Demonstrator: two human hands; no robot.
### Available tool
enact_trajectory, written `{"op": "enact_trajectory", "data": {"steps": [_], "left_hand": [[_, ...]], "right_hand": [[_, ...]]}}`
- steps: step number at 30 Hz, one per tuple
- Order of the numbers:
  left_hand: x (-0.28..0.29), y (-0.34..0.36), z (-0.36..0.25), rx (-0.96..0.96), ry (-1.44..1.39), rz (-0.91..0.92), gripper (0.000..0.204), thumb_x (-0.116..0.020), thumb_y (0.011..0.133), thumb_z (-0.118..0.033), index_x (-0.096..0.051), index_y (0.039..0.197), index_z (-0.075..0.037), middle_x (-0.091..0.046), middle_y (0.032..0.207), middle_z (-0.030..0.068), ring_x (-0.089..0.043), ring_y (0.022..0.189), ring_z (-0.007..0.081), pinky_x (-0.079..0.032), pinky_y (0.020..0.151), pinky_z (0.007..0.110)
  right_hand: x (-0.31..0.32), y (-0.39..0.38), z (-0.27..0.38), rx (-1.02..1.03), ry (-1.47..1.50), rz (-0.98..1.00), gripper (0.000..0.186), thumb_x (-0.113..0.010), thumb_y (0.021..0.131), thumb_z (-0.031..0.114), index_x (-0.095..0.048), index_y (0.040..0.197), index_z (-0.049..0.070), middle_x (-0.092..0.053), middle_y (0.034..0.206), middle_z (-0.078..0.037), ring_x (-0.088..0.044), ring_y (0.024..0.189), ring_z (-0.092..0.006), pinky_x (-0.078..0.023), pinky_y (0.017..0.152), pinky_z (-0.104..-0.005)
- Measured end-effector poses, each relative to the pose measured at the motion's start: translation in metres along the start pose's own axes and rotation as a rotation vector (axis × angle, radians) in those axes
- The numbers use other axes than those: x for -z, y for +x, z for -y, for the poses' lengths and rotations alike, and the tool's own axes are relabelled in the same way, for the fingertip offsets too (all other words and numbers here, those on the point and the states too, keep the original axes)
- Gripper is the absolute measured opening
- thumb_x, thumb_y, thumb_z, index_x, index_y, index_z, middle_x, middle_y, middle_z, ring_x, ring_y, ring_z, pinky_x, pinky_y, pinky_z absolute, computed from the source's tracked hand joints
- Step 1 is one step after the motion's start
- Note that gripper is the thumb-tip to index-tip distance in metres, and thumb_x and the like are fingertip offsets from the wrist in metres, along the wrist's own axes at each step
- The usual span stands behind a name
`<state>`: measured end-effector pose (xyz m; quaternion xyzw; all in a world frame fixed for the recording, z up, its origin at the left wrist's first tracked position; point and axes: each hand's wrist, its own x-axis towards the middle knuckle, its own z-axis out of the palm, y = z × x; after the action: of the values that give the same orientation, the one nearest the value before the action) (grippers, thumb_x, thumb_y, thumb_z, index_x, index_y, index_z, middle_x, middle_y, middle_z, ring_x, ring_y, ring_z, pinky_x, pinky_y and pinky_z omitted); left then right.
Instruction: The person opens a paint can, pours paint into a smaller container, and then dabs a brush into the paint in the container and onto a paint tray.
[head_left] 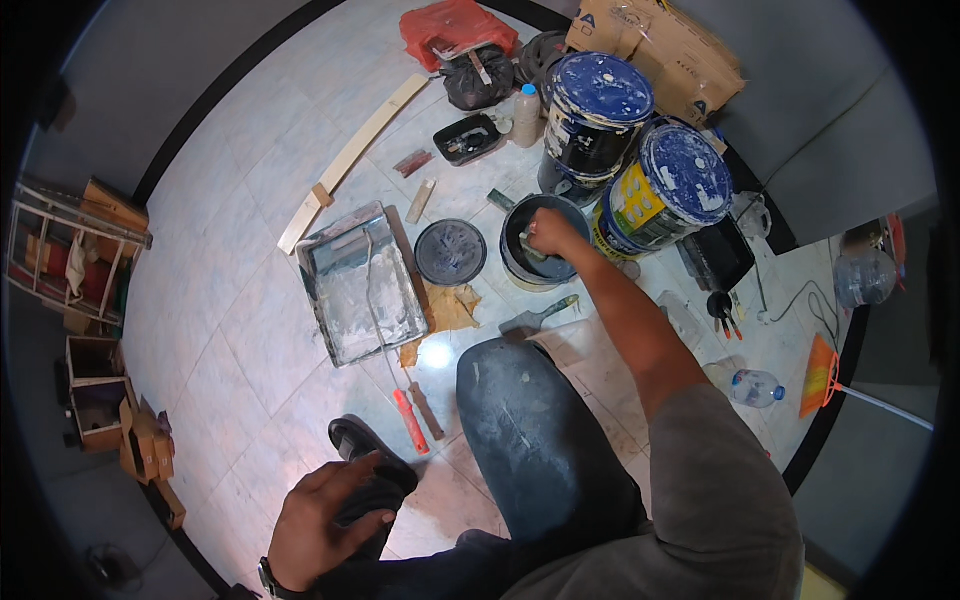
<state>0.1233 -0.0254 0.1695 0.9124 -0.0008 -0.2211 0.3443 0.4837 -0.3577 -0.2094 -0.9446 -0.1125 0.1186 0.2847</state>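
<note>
My right hand reaches into a small dark open bucket on the tiled floor, fingers closed around something inside; what it grips is hidden. Beside the bucket lies its round dark lid. My left hand rests spread over my dark knee near a black sandal. My other knee, in paint-stained jeans, is bent up in front of me. A putty knife lies just below the bucket.
A metal paint tray holds a roller with a red handle. Two large blue-lidded paint buckets stand behind the small one. A wooden plank, bottles, bags, a cardboard box and wooden crates ring the floor.
</note>
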Motion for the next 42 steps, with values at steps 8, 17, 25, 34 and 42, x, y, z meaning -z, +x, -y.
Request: {"op": "enact_trajectory", "data": {"steps": [8, 17, 25, 34, 42], "left_hand": [[0.013, 0.006, 0.003, -0.049, 0.031, -0.011, 0.066, -0.089, 0.076, -0.019, -0.064, 0.135, -0.003, -0.072, 0.107, 0.0186, -0.072, 0.096, 0.0321, -0.057, 0.085, 0.038], [0.014, 0.005, -0.010, -0.025, 0.074, -0.011, 0.069, -0.090, 0.072, -0.013, -0.064, 0.134, 0.000, -0.072, 0.108, 0.0185, -0.072, 0.099, 0.0290, -0.056, 0.089, 0.038], [0.014, -0.001, -0.012, -0.092, 0.063, -0.052, 0.073, -0.090, 0.072, -0.014, -0.061, 0.137, 0.000, -0.072, 0.108, 0.0189, -0.072, 0.100, 0.0295, -0.055, 0.089, 0.038], [0.018, -0.003, -0.010, -0.076, 0.066, -0.039, 0.074, -0.090, 0.072, -0.014, -0.061, 0.138, 0.000, -0.072, 0.109, 0.0188, -0.072, 0.100, 0.0292, -0.055, 0.090, 0.038], [0.017, 0.008, -0.010, -0.045, 0.047, 0.013, 0.074, -0.090, 0.072, -0.012, -0.060, 0.138, 0.001, -0.072, 0.108, 0.0198, -0.073, 0.099, 0.0299, -0.056, 0.088, 0.038]], "right_hand": [[-0.011, 0.003, -0.006, 0.052, -0.052, 0.151, 0.016, -0.075, 0.074, 0.017, -0.070, 0.072, 0.002, -0.071, 0.082, -0.024, -0.071, 0.084, -0.0425, -0.058, 0.079, -0.0484], [-0.033, 0.004, -0.015, 0.126, -0.062, 0.277, 0.012, -0.073, 0.072, 0.009, -0.074, 0.082, 0.003, -0.072, 0.090, -0.027, -0.072, 0.089, -0.0424, -0.059, 0.078, -0.0469], [-0.038, 0.003, -0.031, 0.219, 0.031, 0.216, 0.011, -0.066, 0.072, 0.008, -0.061, 0.065, 0.002, -0.064, 0.068, -0.022, -0.061, 0.059, -0.0358, -0.047, 0.058, -0.0455], [0.001, 0.023, -0.037, 0.249, 0.157, 0.159, 0.016, -0.064, 0.073, 0.012, -0.063, 0.061, 0.003, -0.064, 0.066, -0.019, -0.060, 0.059, -0.0360, -0.049, 0.058, -0.0455], [-0.036, 0.016, -0.046, 0.199, -0.002, 0.022, 0.008, -0.062, 0.077, 0.007, -0.067, 0.072, 0.002, -0.067, 0.079, -0.024, -0.068, 0.074, -0.0425, -0.052, 0.065, -0.0490]]}}
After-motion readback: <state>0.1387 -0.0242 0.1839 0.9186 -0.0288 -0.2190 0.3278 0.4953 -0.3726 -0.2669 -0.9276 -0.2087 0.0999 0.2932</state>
